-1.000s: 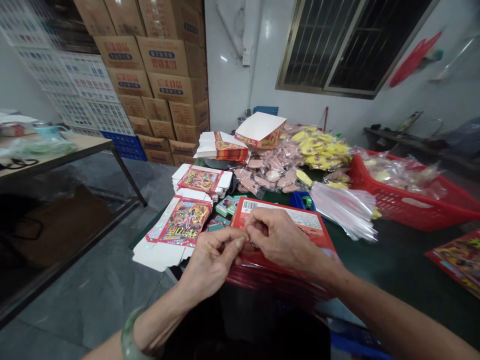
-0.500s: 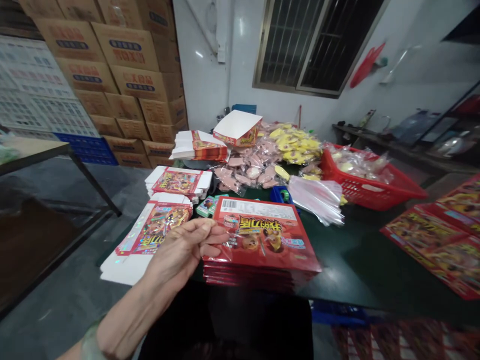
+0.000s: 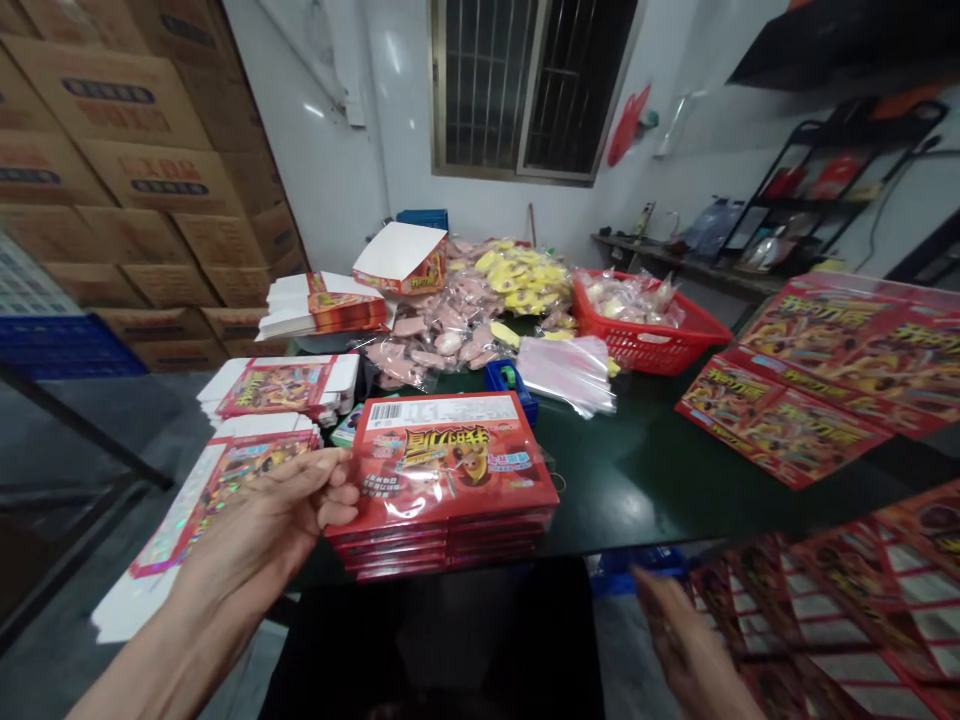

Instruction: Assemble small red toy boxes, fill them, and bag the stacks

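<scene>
A stack of red printed boxes in clear plastic film lies on the dark green table. My left hand is at its left side, fingertips touching the film, with nothing visibly held. Under that hand lie flat white-backed box blanks with foil print. My right hand is low at the bottom right, blurred, off the table's front edge. It is nearest to a pile of red printed sheets and holds nothing I can see.
Red printed sheets lie on the table's right side. Behind the stack are a blue tape dispenser, clear plastic bags, pink and yellow packets and a red plastic basket. Cardboard cartons are stacked at the left.
The view has turned left. Both hands were together on the stack's top a second ago. My left hand now sits at the stack's left side, and my right hand has dropped to the lower right.
</scene>
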{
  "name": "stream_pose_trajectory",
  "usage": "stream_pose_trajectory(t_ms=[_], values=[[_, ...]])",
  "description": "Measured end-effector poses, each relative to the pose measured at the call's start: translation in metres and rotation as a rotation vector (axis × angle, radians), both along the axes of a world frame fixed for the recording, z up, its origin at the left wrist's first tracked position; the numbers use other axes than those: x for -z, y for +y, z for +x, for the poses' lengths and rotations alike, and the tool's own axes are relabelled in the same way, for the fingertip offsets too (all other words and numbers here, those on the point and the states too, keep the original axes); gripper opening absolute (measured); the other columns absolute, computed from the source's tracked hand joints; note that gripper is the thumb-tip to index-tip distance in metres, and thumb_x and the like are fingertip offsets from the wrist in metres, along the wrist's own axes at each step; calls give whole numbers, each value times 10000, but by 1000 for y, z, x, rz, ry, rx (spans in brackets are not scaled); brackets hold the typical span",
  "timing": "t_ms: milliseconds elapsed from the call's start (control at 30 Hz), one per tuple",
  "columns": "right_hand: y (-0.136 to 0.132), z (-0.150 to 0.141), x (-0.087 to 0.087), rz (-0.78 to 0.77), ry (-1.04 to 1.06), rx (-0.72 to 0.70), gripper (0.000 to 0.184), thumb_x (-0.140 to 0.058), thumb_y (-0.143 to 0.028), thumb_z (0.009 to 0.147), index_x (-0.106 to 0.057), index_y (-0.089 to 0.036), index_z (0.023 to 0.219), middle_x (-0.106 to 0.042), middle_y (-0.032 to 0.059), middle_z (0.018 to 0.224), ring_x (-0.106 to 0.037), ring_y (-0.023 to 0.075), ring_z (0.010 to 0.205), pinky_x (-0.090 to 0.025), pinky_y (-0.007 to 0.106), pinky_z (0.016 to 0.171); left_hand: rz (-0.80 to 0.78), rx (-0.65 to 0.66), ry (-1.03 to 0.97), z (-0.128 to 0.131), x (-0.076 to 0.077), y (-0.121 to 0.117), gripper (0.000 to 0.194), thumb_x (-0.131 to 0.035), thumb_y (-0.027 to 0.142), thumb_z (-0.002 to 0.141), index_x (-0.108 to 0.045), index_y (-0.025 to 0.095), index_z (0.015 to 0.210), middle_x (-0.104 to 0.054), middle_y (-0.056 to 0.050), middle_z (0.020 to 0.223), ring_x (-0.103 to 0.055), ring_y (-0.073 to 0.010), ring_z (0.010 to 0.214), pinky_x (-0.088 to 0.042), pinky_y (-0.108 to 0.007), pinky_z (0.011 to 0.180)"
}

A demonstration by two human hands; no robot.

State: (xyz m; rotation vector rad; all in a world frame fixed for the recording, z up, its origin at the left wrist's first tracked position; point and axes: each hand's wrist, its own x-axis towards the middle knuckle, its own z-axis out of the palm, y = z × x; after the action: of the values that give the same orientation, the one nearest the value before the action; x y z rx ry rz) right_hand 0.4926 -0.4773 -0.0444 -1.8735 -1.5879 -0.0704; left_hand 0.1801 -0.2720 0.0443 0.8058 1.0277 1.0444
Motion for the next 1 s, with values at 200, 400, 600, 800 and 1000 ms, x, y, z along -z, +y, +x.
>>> stream_pose_trajectory(t_ms=[200,400,600,800,1000], values=[[87,-29,-40,91,128,-119,659,-681,-446,692,-436,-209,1256,-508,122,1240,-475,284,1150,-409,482,933,0,-6,6,3,-4,-1,196,-472,-9,780,-618,77,683,-568,-27,670,-581,-94,500,-529,-185,443],[137,-45,-67,148,389,-254,112,-559,-271,802,-602,-170,780,-629,28,784,-568,157,761,-450,307,741,6,-17,34,1,0,3,204,-466,13,788,-642,87,716,-572,-26,605,-602,-105,503,-522,-168,446],[152,-42,-66,126,638,-355,214,-483,-298,849,-520,-165,687,-536,11,735,-482,111,667,-399,230,621,59,37,79,-3,-3,4,42,-647,129,672,-673,102,689,-521,5,532,-435,-52,392,-360,-123,325],[157,-47,-64,119,578,-274,232,-455,-307,856,-534,-153,700,-524,10,704,-458,108,639,-367,230,597,377,-86,379,-4,-7,-3,103,-746,191,625,-684,151,697,-639,-14,698,-548,-88,647,-438,-103,534],[156,-45,-57,97,565,-213,246,-498,-364,833,-565,-162,710,-561,9,688,-486,124,646,-382,226,591,460,-13,144,2,-1,-3,336,-800,175,565,-477,167,655,-628,29,652,-568,-81,605,-462,-163,585]])
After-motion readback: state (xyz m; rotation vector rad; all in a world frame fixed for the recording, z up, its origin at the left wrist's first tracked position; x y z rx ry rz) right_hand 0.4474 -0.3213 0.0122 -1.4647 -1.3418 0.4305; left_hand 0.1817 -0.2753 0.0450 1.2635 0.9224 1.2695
